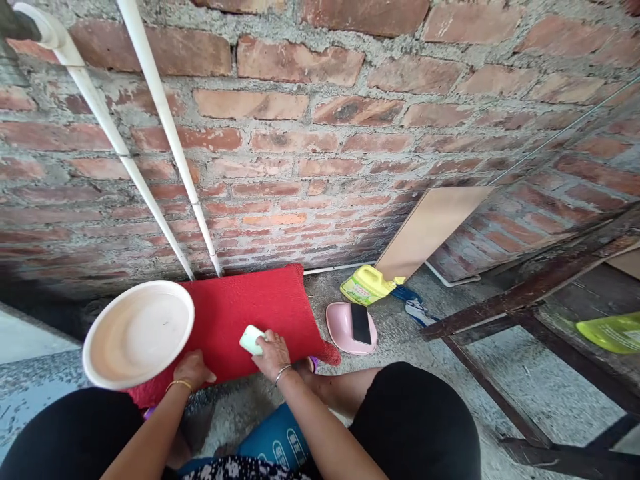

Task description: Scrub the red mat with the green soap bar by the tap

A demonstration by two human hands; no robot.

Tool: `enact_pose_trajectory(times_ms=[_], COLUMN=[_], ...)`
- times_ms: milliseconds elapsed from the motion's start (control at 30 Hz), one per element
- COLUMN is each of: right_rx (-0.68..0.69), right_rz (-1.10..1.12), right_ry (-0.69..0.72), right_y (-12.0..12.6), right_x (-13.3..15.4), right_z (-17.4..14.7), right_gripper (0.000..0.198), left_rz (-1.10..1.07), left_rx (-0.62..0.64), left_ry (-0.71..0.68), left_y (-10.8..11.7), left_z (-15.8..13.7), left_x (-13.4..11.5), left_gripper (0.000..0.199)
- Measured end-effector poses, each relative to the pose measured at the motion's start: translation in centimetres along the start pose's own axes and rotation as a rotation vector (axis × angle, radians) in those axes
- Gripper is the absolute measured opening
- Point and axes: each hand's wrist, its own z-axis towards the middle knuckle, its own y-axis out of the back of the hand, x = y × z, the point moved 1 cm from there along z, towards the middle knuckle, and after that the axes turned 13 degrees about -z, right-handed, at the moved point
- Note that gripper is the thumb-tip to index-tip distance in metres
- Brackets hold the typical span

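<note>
A wet-looking red mat (pixel 235 303) is spread out in front of me, low against the brick wall. My right hand (pixel 273 353) is closed round a pale green, rounded block (pixel 253 340) over the middle of the mat; whether it is a brush or a soap bar I cannot tell. On the mat's near left part, my left hand (pixel 193 371) grips the fabric, its thumb pointing right and its other fingers partly hidden. Just beyond that hand, a large white basin (pixel 187 320) with cloudy water in it overlaps the left end of the mat.
Right of the mat, a pink dish (pixel 337 327) holds a black phone (pixel 361 324). Behind it are a yellow jug (pixel 367 285) and a leaning board (pixel 430 230). A dark wooden frame (pixel 500 300) stands at right. White pipes (pixel 165 113) run down the wall. A blue bucket-like thing (pixel 280 437) is below my arms.
</note>
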Motion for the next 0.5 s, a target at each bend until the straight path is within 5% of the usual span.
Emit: enact_pose_trajectory(times_ms=[167, 233, 500], right_rx=[-0.029, -0.043, -0.007], right_rz=[-0.054, -0.070, 0.008], right_ry=[-0.472, -0.525, -0.043], right_y=[2.6, 3.0, -0.4], right_x=[-8.5, -9.5, -0.2], right_z=[-1.1, -1.6, -1.5], right_gripper=[0.030, 0.030, 0.031], left_rz=[-0.001, -0.006, -0.022], left_rx=[0.015, 0.020, 0.009], left_ry=[0.018, 0.028, 0.038], left_y=[0.1, 0.2, 0.0], left_z=[0.1, 0.2, 0.1], left_x=[0.0, 0.0, 0.2], left_gripper=[0.056, 0.057, 0.060])
